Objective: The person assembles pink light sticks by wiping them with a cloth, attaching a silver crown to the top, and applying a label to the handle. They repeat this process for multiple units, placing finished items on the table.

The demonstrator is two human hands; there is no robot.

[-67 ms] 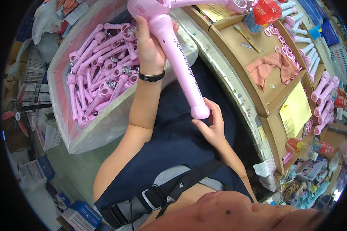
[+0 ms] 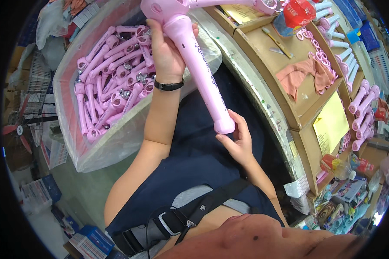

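Observation:
A pink plastic toy wand with dark lettering down its handle slants across the middle, its wide round head toward the upper edge. My left hand, with a black wristband below it, is closed around the handle just under the head. The handle's lower end sits between the thumb and fingers of my right hand. Part of the head is cut off by the frame's top edge. Behind the left forearm, a large lined bin holds many similar pink wands.
On the right runs a worktable with cardboard trays holding a peach cloth, a brush and pink rings. Yellow paper, a plastic bottle and pink handles lie farther right. Blue baskets stand lower left.
The wand's head end and my left hand have shifted very slightly left. The handle looks turned a little, its lettering angled differently. My right hand has barely moved.

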